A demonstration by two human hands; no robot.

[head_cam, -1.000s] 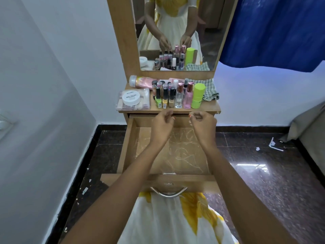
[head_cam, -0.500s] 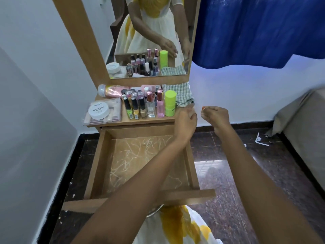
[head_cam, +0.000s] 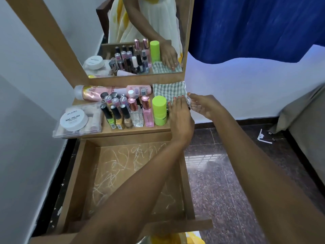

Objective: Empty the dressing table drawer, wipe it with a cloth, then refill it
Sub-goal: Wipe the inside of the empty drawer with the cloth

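The drawer (head_cam: 123,166) of the dressing table is pulled out, and its wooden bottom is bare apart from pale scribble marks. A green-and-white checked cloth (head_cam: 168,90) lies folded at the right end of the tabletop (head_cam: 139,130). My left hand (head_cam: 179,117) lies on the cloth's near edge with its fingers straight. My right hand (head_cam: 202,105) is at the cloth's right edge, fingers extended and touching it. Several nail polish and perfume bottles (head_cam: 123,113) stand on the tabletop beside a lime green stick (head_cam: 159,110).
A white nail polish jar (head_cam: 73,119) sits on a clear case at the tabletop's left end. Two pink bottles (head_cam: 98,91) lie along the mirror (head_cam: 140,37). A blue curtain (head_cam: 255,25) hangs to the right, and a bed edge (head_cam: 306,117) lies beyond the dark floor.
Both hands moved from above the drawer up and right to the checked cloth. The left hand now lies on it. The view swung to the right.
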